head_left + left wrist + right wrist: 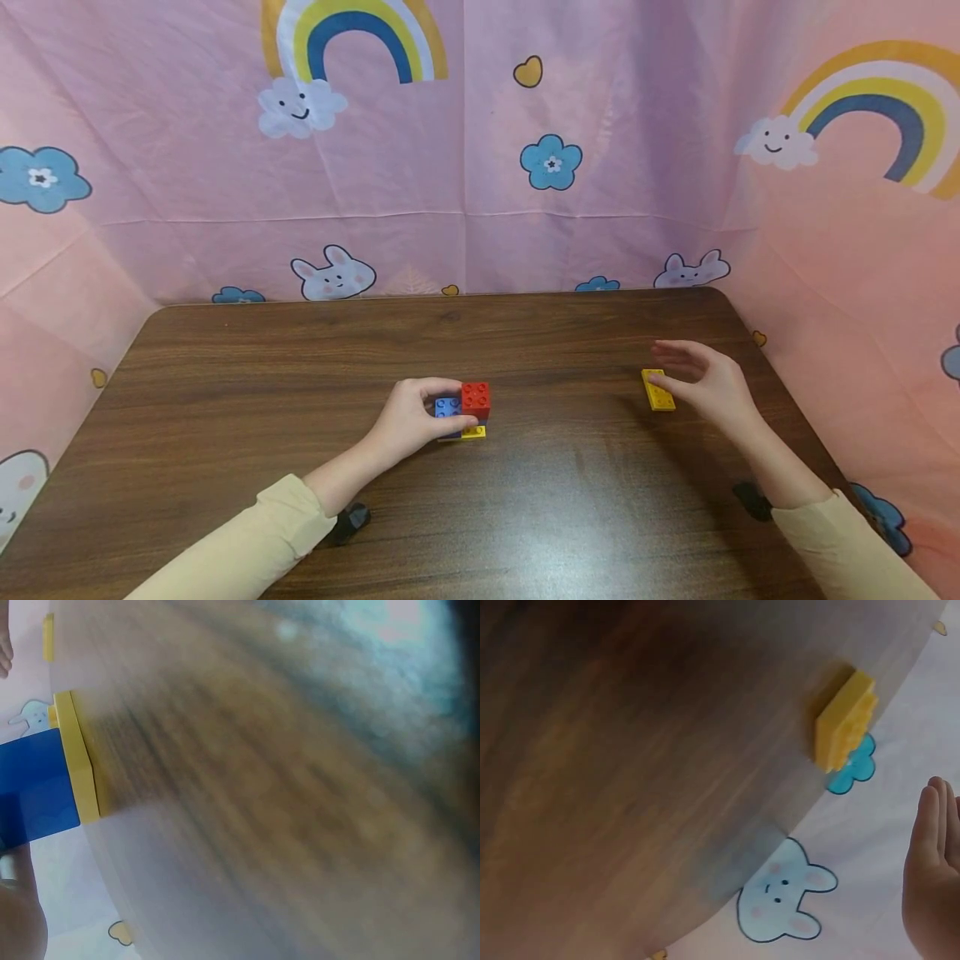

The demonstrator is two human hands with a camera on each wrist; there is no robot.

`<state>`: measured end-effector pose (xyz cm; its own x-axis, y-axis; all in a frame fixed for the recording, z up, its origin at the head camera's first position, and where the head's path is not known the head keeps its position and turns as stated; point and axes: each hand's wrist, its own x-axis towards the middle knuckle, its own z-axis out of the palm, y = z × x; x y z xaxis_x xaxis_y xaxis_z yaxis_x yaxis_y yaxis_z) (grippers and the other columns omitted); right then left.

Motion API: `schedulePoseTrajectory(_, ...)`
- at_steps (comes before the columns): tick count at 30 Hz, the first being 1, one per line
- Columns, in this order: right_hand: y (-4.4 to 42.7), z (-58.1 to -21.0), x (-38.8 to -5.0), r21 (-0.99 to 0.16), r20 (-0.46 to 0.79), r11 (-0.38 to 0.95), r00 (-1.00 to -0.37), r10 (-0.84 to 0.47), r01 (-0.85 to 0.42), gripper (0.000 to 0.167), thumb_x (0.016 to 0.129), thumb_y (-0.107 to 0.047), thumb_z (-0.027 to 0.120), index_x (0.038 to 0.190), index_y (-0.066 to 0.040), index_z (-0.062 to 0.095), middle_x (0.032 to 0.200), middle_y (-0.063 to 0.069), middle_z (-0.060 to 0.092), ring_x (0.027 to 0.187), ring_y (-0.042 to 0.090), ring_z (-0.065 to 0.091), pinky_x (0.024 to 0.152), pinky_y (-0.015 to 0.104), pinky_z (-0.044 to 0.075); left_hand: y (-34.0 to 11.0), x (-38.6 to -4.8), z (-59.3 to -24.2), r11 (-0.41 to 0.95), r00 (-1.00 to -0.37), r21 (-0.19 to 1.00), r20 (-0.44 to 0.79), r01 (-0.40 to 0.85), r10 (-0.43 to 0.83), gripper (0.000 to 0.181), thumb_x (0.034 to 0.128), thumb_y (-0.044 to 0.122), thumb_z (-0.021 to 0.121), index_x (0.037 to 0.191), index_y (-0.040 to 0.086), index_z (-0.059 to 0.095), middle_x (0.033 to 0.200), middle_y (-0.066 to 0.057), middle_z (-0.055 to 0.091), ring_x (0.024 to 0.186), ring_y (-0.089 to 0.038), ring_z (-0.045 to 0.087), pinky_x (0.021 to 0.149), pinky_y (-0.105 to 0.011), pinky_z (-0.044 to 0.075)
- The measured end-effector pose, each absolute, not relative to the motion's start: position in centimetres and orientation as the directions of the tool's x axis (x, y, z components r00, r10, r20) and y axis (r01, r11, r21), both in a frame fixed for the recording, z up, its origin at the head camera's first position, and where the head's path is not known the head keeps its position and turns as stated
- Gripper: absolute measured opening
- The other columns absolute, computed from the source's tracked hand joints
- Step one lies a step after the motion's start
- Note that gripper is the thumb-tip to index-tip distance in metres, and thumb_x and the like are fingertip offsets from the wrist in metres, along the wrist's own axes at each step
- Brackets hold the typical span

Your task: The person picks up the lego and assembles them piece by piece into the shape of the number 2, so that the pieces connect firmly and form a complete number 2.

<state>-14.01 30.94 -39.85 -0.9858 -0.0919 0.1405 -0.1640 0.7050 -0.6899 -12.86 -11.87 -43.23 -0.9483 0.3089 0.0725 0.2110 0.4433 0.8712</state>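
Note:
Near the middle of the table my left hand [405, 423] grips a small stack of toy building bricks between thumb and fingers. A red brick [476, 397] and a light blue brick [447, 405] show on top, side by side, over a yellow plate [474, 432]. The thumb hides part of the stack's front. In the left wrist view a dark blue brick [37, 787] sits on the yellow plate. At the right, a flat yellow studded brick [660, 397] lies on the table. My right hand [712, 387] hovers by it, fingers extended and holding nothing; the right wrist view shows a gap between them.
The brown wood-grain table [525, 517] has rounded far corners. A pink cloth [480, 183] printed with rainbows, clouds and rabbits hangs behind it and along both sides. A black wrist device [350, 524] shows below the left sleeve.

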Motion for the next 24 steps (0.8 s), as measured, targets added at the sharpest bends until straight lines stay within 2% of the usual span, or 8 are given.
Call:
schedulePoseTrajectory(2,31.3,-40.1,-14.0,-0.7,0.141,0.694,-0.985,-0.096,-0.168,0.05,0.094,-0.015,0.084,0.139,-0.001,0.066,0.131,0.024,0.073,0.1,-0.013,0.069,0.081,0.003,0.053,-11.9,-12.8,-43.3,0.446,-0.948,0.869,0.076,0.216,0.31,0.039,0.082,0.016,0.093,0.117,0.003,0.08,0.122,-0.015,0.079,0.105,-0.022,0.072,0.083,-0.019,0.06)
schedulePoseTrajectory(5,31.7,-40.5,-14.0,-0.715,0.129,0.681,-0.987,-0.094,-0.158,0.052,0.093,-0.013,0.084,0.139,0.001,0.065,0.131,0.027,0.072,0.099,-0.016,0.066,0.08,0.002,0.052,-11.9,-12.9,-43.3,0.447,-0.946,0.866,0.081,0.222,0.313,0.039,0.0821,0.016,0.093,0.117,0.003,0.08,0.122,-0.015,0.079,0.104,-0.021,0.072,0.083,-0.019,0.06)
schedulePoseTrajectory(12,32.6,-41.0,-14.1,-0.719,0.077,0.687,-0.994,-0.079,-0.11,0.054,0.095,-0.016,0.082,0.141,0.004,0.062,0.133,0.028,0.071,0.099,-0.015,0.065,0.081,0.001,0.05,-12.0,-12.8,-43.3,0.452,-0.945,0.86,0.095,0.237,0.314,0.039,0.082,0.015,0.093,0.116,0.002,0.08,0.12,-0.016,0.079,0.101,-0.021,0.073,0.081,-0.02,0.06)
schedulePoseTrajectory(18,32.9,-40.9,-13.8,-0.727,0.03,0.683,-0.997,-0.074,-0.073,0.054,0.096,-0.018,0.081,0.141,0.005,0.061,0.135,0.03,0.07,0.098,-0.018,0.062,0.08,0.002,0.051,-12.0,-12.9,-43.5,0.464,-0.944,0.851,0.101,0.246,0.315,0.04,0.0826,0.018,0.093,0.117,0.002,0.08,0.121,-0.016,0.079,0.105,-0.024,0.074,0.085,-0.023,0.061)
schedulePoseTrajectory(24,33.2,-41.2,-13.7,-0.72,-0.031,0.693,-0.997,-0.065,-0.023,0.056,0.097,-0.021,0.081,0.142,0.005,0.061,0.136,0.029,0.069,0.098,-0.013,0.065,0.08,0.004,0.053,-12.1,-13.0,-43.7,0.445,-0.941,0.861,0.103,0.247,0.322,0.04,0.0829,0.018,0.093,0.117,0.001,0.08,0.121,-0.017,0.079,0.105,-0.024,0.074,0.083,-0.022,0.06)
